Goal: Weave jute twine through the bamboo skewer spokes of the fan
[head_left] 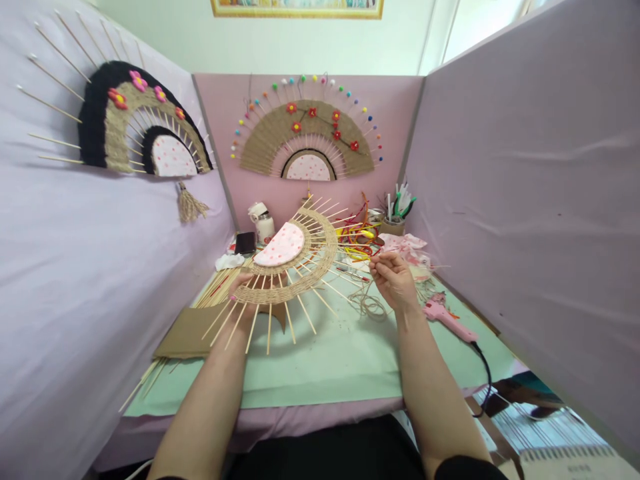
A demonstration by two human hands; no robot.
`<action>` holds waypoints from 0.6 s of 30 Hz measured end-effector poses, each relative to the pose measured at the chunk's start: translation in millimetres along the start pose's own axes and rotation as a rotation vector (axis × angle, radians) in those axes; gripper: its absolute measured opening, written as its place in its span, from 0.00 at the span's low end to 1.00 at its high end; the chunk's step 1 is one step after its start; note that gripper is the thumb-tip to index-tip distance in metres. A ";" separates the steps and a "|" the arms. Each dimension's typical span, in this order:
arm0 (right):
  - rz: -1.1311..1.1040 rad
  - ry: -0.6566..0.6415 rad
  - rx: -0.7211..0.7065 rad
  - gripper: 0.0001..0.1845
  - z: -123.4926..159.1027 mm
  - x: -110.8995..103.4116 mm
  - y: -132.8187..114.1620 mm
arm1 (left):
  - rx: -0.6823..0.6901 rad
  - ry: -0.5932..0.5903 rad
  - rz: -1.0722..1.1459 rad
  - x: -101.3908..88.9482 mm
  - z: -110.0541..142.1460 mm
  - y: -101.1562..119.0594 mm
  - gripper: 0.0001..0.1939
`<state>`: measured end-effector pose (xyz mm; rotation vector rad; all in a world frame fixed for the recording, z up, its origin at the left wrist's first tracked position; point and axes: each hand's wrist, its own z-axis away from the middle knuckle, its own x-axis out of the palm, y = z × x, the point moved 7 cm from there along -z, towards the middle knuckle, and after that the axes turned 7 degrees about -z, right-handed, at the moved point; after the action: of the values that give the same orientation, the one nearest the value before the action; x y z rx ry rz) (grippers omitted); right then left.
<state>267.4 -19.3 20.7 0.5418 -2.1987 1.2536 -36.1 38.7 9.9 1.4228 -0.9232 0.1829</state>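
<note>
My left hand [243, 293] holds up a half-round fan frame [295, 263] of wooden skewers, woven with jute twine around a pink dotted centre. Its fingers grip the fan from beneath and are partly hidden by the skewers. My right hand [393, 275] is to the right of the fan, its fingers pinched on a strand of jute twine [367, 303] that runs down to a loose coil on the green mat [340, 360].
A pink glue gun [447, 320] with a black cord lies right of my right hand. Cardboard pieces [187, 331] and spare skewers lie at the left. Coloured cords [357, 233], a tool cup [395, 220] and a white jar [263, 223] stand behind. Finished fans hang on the pink partition walls.
</note>
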 end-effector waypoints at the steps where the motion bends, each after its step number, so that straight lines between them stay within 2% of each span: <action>1: 0.010 0.003 0.008 0.12 0.1 0.3 1.4 | 0.005 -0.005 0.002 -0.5 -0.2 0.3 0.20; 7: 0.036 0.023 0.041 0.12 0.9 -0.3 5.6 | 0.007 0.046 0.032 -8.1 -0.5 -0.8 0.21; 12: 0.090 0.033 0.024 0.12 0.5 -2.1 4.8 | 0.064 -0.039 0.021 -6.9 -2.3 0.2 0.20; 18: 0.053 0.054 -0.068 0.11 0.3 -2.3 -2.3 | -0.009 -0.068 0.039 -0.7 -2.3 -1.3 0.20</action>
<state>270.4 -20.5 20.7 0.4202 -2.2148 1.2017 -34.7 40.8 8.7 1.4102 -1.0065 0.1600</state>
